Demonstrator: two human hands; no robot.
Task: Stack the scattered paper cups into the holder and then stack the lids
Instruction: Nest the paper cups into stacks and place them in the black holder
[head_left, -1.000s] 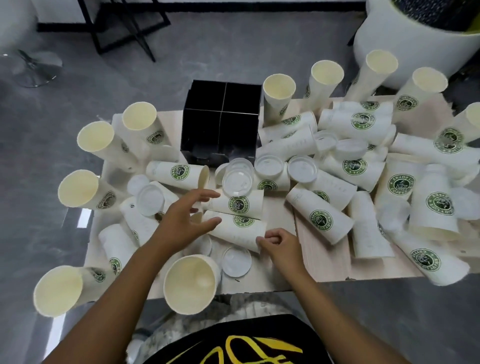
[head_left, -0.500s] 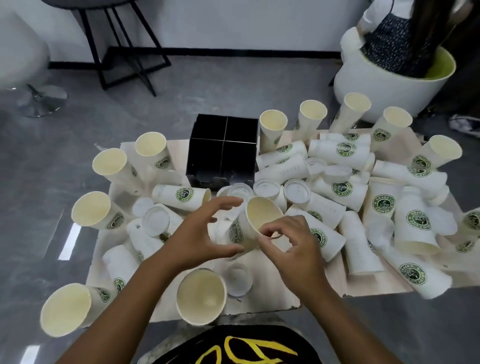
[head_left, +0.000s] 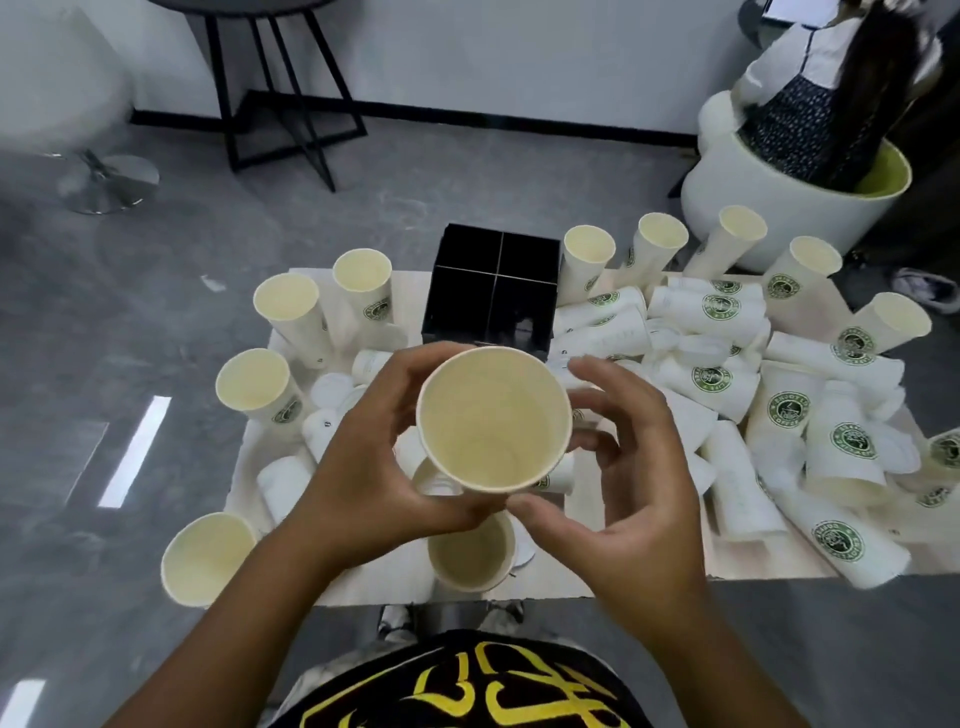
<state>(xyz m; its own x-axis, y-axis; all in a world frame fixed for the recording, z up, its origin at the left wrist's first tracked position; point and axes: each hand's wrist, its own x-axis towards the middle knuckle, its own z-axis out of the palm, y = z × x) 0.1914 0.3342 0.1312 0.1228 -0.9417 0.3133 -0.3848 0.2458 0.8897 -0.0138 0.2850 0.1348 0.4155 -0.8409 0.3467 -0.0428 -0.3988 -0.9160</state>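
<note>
My left hand (head_left: 363, 478) grips a white paper cup (head_left: 493, 421) raised above the table, its open mouth facing me. My right hand (head_left: 634, 499) hovers beside that cup with its fingers loosely curved and holds nothing; its thumb lies near the lower rim. Behind the cup stands the black holder (head_left: 493, 291) with its divided compartments, which look empty. Several cups stand upright at the left (head_left: 285, 306) and along the back (head_left: 587, 254). Several more lie piled on their sides at the right (head_left: 711, 379). A white lid (head_left: 330, 387) lies among the left cups.
The low wooden table (head_left: 571, 577) is small and its near edge is close to my body. An upright cup (head_left: 470, 553) stands under my hands and another (head_left: 208, 558) overhangs the front left corner. A person sits in a white tub chair (head_left: 769, 213) at back right.
My left hand took a lying cup off the table, turned it upright and lifted it toward me. My right hand helped at the rim and has now come off it.
</note>
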